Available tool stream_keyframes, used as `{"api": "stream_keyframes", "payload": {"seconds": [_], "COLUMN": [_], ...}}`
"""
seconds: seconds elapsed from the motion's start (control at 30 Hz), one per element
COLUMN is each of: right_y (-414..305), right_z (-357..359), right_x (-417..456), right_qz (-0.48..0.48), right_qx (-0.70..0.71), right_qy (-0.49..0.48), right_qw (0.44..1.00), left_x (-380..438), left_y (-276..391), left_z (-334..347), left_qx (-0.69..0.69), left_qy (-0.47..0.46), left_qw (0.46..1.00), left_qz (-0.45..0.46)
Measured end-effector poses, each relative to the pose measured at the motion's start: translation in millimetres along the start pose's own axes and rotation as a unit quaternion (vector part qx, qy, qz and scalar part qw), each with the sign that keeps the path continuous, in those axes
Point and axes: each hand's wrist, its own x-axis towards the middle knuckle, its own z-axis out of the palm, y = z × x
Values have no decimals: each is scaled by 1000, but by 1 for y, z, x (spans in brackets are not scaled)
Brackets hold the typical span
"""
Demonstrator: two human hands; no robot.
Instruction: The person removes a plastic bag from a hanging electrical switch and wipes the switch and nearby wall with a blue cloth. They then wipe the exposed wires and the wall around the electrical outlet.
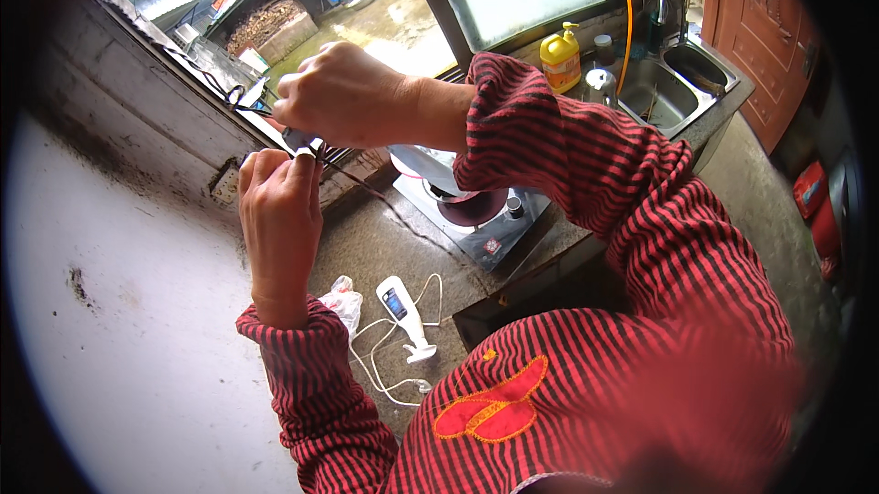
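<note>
Both of my hands are raised close together in front of the window. My left hand point(280, 216) is closed around a dark cord point(384, 202) that hangs from it and runs down across the counter to the gas cooktop point(487, 243). Just above it, my right hand point(347, 96) has curled fingers around the upper part of the cord, by a small grey piece point(299, 139). The fingers hide most of that piece. More dark wire point(199, 71), twisted and looped, runs along the window frame to the hands. A dirty wall socket point(225, 181) is left of my left hand.
A white trigger spray bottle point(404, 312), a white cable point(374, 363) and a crumpled plastic bag point(343, 302) lie on the stone counter point(357, 233). A dark pan point(474, 209) sits on the cooktop. Farther right are a yellow pump bottle point(562, 61), an orange hose point(626, 13) and a steel sink point(659, 92).
</note>
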Motion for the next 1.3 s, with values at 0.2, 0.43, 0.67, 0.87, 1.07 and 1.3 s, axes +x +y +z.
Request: {"api": "stream_keyframes", "payload": {"seconds": [0.2,0.43,0.67,0.87,1.07,1.3], "right_y": [31,34,28,32,127,60], "right_z": [2,0,-24,-37,-54,-50], "right_x": [4,-21,6,28,43,17], "right_qz": [380,168,-106,-159,361,-33], "right_qx": [565,127,-5,-60,427,-68], "right_qy": [171,110,19,-89,-43,87], "right_qw": [712,971,994,982,828,993], "left_x": [-11,-19,-16,-16,-15,-12], "left_y": [-8,-14,-7,-3,1,5], "left_z": [3,15,23,21,31,32], "left_qx": [-176,-649,-596,-592,-701,-703], "left_qy": [58,119,86,48,90,57], "left_qw": [974,668,736,753,655,629], "left_qz": [-130,-343,-309,-283,-268,-326]}}
